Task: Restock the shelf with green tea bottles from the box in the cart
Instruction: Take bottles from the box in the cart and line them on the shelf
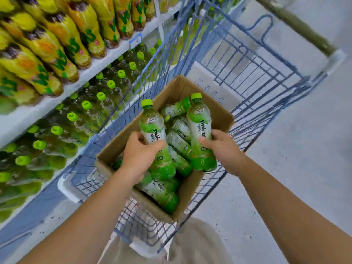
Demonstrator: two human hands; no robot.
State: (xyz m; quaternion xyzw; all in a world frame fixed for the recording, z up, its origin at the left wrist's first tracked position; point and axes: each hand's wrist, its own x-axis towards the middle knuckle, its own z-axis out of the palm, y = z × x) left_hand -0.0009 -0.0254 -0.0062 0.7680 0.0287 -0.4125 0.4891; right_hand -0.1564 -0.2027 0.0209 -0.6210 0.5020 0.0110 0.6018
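An open cardboard box [213, 113] sits in a blue wire cart [253, 73] and holds several green tea bottles lying on their sides [180, 143]. My left hand [141, 155] grips one green tea bottle [152, 126] upright above the box, its lime cap pointing away from me. My right hand [222, 149] grips a second green tea bottle [200, 122] the same way, to the right of the first. To the left, the lower shelf [26, 119] carries rows of green tea bottles with lime caps [101, 96].
The upper shelf holds yellow-labelled bottles [62, 35], with a blue price tag [135, 41] on its edge. A white flat box [209, 82] lies in the cart behind the cardboard box. Grey floor [304, 149] spreads to the right of the cart.
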